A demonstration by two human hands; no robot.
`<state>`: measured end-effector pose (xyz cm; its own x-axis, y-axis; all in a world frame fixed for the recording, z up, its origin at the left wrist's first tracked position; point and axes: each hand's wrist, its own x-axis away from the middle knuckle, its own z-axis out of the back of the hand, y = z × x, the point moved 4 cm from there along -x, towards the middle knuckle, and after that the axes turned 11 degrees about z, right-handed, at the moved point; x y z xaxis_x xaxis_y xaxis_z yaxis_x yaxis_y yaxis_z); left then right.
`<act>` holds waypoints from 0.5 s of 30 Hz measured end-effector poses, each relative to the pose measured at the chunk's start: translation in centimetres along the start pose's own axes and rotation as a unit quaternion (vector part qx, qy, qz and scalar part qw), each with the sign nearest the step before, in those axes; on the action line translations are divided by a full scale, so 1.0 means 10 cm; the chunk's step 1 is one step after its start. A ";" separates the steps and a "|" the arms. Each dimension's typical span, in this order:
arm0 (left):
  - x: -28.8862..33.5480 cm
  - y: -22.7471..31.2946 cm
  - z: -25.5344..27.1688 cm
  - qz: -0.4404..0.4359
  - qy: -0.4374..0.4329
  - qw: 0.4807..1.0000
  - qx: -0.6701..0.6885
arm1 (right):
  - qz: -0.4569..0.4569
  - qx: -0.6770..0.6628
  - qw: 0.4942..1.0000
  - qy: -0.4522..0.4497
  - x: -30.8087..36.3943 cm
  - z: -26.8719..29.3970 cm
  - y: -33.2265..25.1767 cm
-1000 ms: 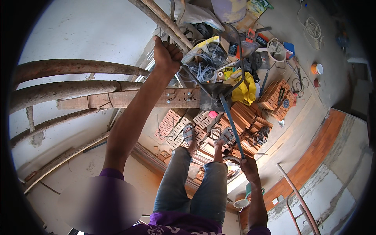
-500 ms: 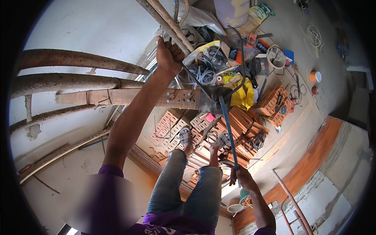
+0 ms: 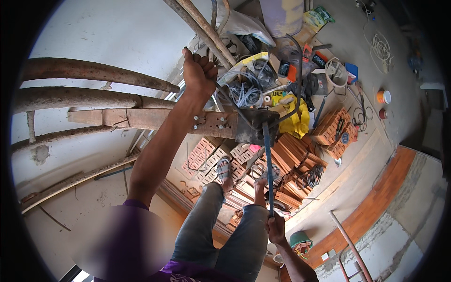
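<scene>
At the upper middle, my left hand (image 3: 199, 73) is closed on one end of a dark bent steel rod (image 3: 299, 89). The rod runs from my fist to a dark metal plate (image 3: 249, 127), then turns up and hooks over at its far end. That plate caps a wooden plank (image 3: 159, 120) with bolts in it. My right hand (image 3: 276, 228), low in the view, grips the near end of a long blue metal bar (image 3: 269, 174). The bar's far end meets the plate beside the rod's bend; how they engage there is too small to tell.
Rusty scaffold pipes (image 3: 94, 70) run along the left wall. Below lie stacked hollow bricks (image 3: 202, 152) and terracotta tiles (image 3: 286, 152), where my feet stand. Bags, coiled tubing (image 3: 246, 91) and a white bucket (image 3: 336, 73) clutter the far side; a green bucket (image 3: 300, 239) sits near my right arm.
My right hand has swung the blue bar to the left and nearer to me. The far part of the bent rod has shifted slightly right. My left hand keeps its grip, moved slightly left.
</scene>
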<state>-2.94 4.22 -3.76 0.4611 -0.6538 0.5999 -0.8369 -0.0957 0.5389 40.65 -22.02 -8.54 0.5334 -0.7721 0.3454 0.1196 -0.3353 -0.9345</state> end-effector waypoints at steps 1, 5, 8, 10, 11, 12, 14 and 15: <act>-0.01 0.02 0.03 -0.001 0.000 1.000 -0.001 | -0.021 -0.032 0.999 -0.025 0.02 0.02 -0.06; -0.02 0.03 0.05 -0.013 0.018 1.000 -0.014 | 0.008 0.044 0.999 0.024 -0.05 -0.08 -0.16; -0.04 0.02 0.06 -0.004 0.000 1.000 0.003 | 0.032 0.137 0.989 0.041 0.00 -0.13 -0.09; -0.04 0.05 0.05 0.005 -0.006 1.000 0.019 | 0.027 0.134 0.991 0.004 -0.06 -0.09 -0.20; -0.04 0.07 0.05 0.009 -0.002 1.000 0.017 | 0.022 0.133 0.991 -0.013 -0.10 -0.06 -0.25; -0.05 0.09 0.05 0.014 0.002 1.000 0.015 | 0.031 0.143 0.989 -0.017 -0.16 -0.02 -0.26; -0.07 0.07 0.03 0.028 0.004 0.999 0.024 | 0.021 0.080 0.995 -0.048 -0.17 0.12 -0.08; -0.07 0.06 0.03 0.030 0.005 0.999 0.029 | 0.017 0.042 0.997 -0.065 -0.22 0.13 -0.05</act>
<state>-3.82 4.37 -4.06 0.4114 -0.6525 0.6364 -0.8790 -0.0995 0.4663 40.51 -19.43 -8.93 0.6414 -0.7042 0.3045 0.1663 -0.2598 -0.9512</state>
